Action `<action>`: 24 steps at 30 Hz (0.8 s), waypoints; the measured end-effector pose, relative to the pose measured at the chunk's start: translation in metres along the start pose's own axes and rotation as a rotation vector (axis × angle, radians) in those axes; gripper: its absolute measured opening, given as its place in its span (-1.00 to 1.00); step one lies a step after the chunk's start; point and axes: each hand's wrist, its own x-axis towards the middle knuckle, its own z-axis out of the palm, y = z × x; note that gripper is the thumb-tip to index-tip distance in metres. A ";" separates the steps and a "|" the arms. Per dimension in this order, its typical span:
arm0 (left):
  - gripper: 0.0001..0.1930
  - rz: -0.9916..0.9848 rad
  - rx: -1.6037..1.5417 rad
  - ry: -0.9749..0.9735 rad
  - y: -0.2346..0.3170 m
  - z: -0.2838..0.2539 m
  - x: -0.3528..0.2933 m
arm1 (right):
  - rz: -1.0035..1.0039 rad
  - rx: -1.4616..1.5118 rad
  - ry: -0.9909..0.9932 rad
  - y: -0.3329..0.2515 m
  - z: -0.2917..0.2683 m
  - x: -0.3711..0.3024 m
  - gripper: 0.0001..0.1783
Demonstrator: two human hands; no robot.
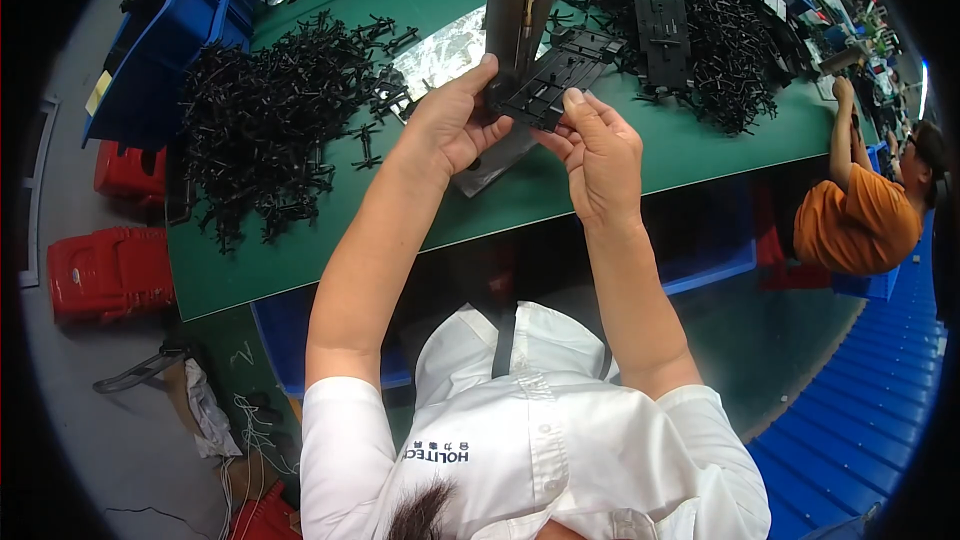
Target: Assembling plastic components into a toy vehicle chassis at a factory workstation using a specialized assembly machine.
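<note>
A flat black plastic plate with ribs and small raised parts is held tilted beneath the tool of a dark bench machine. My right hand pinches its near right corner, the thumb on top and the fingers below. At the plate's near left end, my left hand is curled with the fingertips at the edge; its thumb points up beside the machine's column. Part of the left grip is hidden by dark shapes. Under both hands lies the grey metal base of the machine.
Small black plastic parts form a big heap on the green table at left. More parts and a stack of black plates lie at right. A blue bin and red stools stand left; a person in orange sits right.
</note>
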 end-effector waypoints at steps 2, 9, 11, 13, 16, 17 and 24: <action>-0.76 -0.002 -0.001 -0.003 0.000 0.000 -0.001 | 0.000 -0.001 -0.001 -0.001 0.001 -0.001 -0.63; -0.76 -0.012 0.003 0.010 0.002 0.001 -0.002 | -0.004 -0.007 -0.010 -0.001 0.001 0.000 -0.64; -0.76 -0.012 0.001 0.001 0.001 0.001 -0.001 | -0.008 -0.006 -0.009 -0.001 0.001 0.000 -0.64; -0.76 -0.009 0.000 -0.003 0.001 0.000 -0.001 | -0.008 -0.002 -0.012 -0.001 0.001 0.000 -0.64; -0.76 -0.015 -0.008 -0.005 0.001 -0.001 0.000 | -0.008 -0.010 -0.012 0.000 0.002 0.001 -0.65; -0.75 -0.014 -0.008 -0.004 0.001 -0.001 0.000 | -0.007 -0.011 -0.012 -0.001 0.002 0.001 -0.65; -0.75 0.003 -0.005 0.000 0.002 0.001 -0.001 | -0.007 -0.012 -0.009 -0.001 0.003 0.001 -0.65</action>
